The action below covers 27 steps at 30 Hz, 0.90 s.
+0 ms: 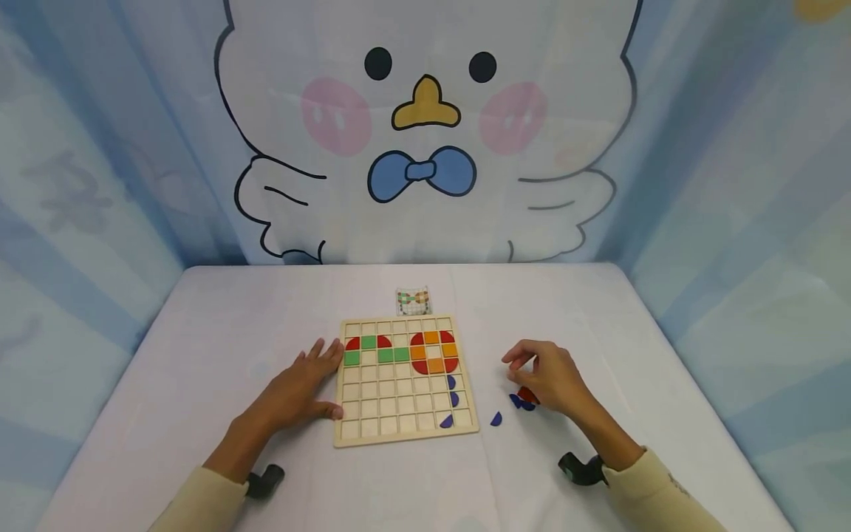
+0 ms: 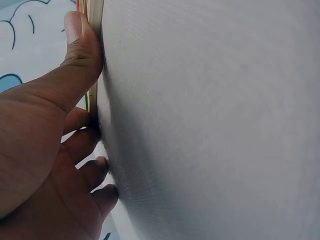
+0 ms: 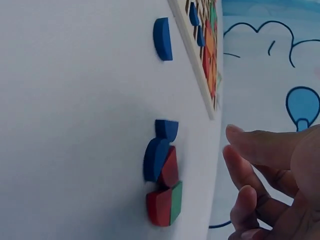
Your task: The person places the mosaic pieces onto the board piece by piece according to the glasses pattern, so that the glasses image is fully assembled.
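Note:
A wooden grid board [image 1: 405, 441] lies on the white table. Red, green and orange pieces fill some of its upper cells, and blue pieces [image 1: 455, 399] sit along its right side. My left hand [image 1: 295, 388] rests at the board's left edge, thumb and fingertips touching the frame. To the right of the board, my right hand [image 1: 548, 375] hovers with fingers loosely bent and nothing visible between them. Below it lie loose red pieces [image 1: 527, 394] and blue ones, plus a green piece [image 3: 176, 202] seen in the right wrist view. Another blue piece [image 1: 496, 419] lies nearer the board.
A small pattern card [image 1: 414, 301] with a coloured design stands just behind the board. Dark wrist cameras [image 1: 581, 469] sit by both sleeves. A printed curtain [image 1: 425, 222] hangs behind the table and along its sides.

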Each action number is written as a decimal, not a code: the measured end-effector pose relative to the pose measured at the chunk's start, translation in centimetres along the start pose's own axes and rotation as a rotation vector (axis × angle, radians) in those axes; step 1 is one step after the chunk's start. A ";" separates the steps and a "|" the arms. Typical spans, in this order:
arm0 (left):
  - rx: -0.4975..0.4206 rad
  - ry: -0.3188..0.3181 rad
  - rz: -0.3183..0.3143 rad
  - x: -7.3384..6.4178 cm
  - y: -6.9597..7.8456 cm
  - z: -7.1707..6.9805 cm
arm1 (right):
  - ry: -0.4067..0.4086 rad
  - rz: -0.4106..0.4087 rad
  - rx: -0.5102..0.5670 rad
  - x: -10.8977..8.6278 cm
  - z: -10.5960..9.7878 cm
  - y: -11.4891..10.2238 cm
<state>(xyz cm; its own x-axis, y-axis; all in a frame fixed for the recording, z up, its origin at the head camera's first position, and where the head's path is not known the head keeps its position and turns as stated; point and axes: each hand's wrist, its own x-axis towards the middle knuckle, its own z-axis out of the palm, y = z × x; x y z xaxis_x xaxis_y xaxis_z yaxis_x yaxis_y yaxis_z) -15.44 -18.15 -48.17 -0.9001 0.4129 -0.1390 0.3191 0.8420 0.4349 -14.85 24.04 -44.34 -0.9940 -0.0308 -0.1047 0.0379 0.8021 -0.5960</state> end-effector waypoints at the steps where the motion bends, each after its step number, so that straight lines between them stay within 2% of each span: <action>1: 0.000 -0.001 -0.004 0.0 0.0 0.0 | -0.006 0.005 -0.006 -0.1 -0.1 0.4; 6: 0.004 0.003 -0.004 -0.2 0.0 -0.1 | -0.024 0.015 -0.042 -0.8 -0.2 2.0; 12: 0.006 0.008 -0.001 -0.2 0.0 0.0 | -0.030 -0.022 -0.067 -0.9 0.0 3.3; 17: 0.002 0.009 -0.004 -0.1 0.0 0.1 | -0.034 -0.046 -0.080 -0.4 0.3 3.2; 27: -0.004 0.014 0.001 -0.1 -0.1 0.1 | -0.014 -0.020 -0.145 0.1 1.0 2.4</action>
<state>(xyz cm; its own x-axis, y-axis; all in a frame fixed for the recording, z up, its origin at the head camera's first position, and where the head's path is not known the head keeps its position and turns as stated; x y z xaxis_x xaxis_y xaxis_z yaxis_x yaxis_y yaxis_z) -15.32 -18.20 -48.29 -0.9039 0.4087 -0.1260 0.3189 0.8404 0.4382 -14.72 25.32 -46.60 -0.9929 -0.0550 -0.1053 0.0019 0.8790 -0.4768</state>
